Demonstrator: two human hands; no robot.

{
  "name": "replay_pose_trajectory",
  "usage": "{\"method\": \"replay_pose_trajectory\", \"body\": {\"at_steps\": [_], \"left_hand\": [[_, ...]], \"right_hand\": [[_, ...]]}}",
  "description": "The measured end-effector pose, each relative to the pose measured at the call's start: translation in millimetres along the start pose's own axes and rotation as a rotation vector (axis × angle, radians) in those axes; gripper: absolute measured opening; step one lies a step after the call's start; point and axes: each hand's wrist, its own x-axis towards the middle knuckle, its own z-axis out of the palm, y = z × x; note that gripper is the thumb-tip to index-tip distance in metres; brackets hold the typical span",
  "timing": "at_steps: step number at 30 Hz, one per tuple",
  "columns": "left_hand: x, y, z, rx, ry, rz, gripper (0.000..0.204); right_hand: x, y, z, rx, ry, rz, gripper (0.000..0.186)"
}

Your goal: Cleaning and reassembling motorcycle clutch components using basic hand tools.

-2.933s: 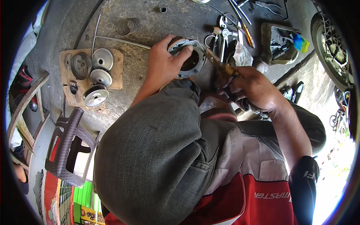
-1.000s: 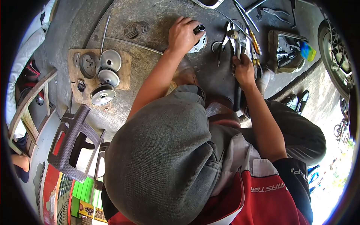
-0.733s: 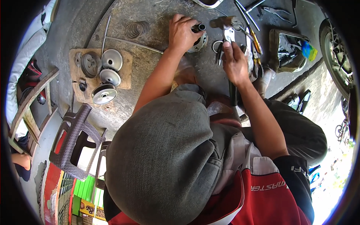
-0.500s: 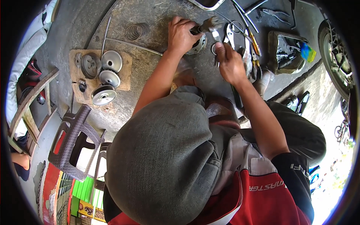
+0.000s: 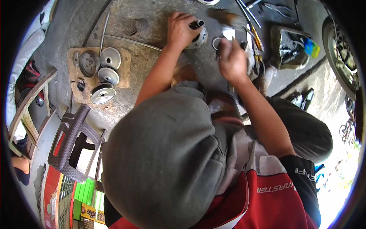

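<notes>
My left hand (image 5: 180, 31) is closed around a dark cylindrical part with a hollow end (image 5: 198, 24). A round grey metal piece with holes (image 5: 199, 40) sits right below that part, at my fingers; whether the two are joined I cannot tell. My right hand (image 5: 233, 63) grips a paintbrush (image 5: 228, 33) by its handle, and motion smears the bristles. They stand to the right of the dark part, apart from it. A small metal ring (image 5: 216, 43) lies on the floor between my hands.
To the left, several metal pulley discs (image 5: 110, 58) and a drum (image 5: 89, 63) rest on a wooden board (image 5: 124, 70), near a coil spring (image 5: 136, 26) and a T-bar (image 5: 133, 42). Rightward lie screwdrivers (image 5: 257, 40), pliers (image 5: 278, 10), a parts tray (image 5: 291, 49) and a wheel (image 5: 339, 57).
My right hand has swung the brush up and away from the dark part, which now shows its hollow end. The view has shifted slightly.
</notes>
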Motion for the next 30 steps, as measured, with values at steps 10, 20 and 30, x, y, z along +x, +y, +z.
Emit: {"method": "replay_pose_trajectory", "body": {"at_steps": [10,20,30], "left_hand": [[13.0,3.3,-16.0,0.093,-0.014,-0.085,0.031],[33.6,-50.1,-29.0,0.272,-0.118,-0.186,0.038],[2.7,9.3,-51.8,0.23,0.032,-0.28,0.066]], "right_hand": [[-24.3,80.4,24.3,0.085,0.28,0.168,0.027],[63.5,213.0,-114.7,-0.381,0.86,0.084,0.009],[117.5,274.0,-193.8,-0.601,0.234,0.111,0.026]]}}
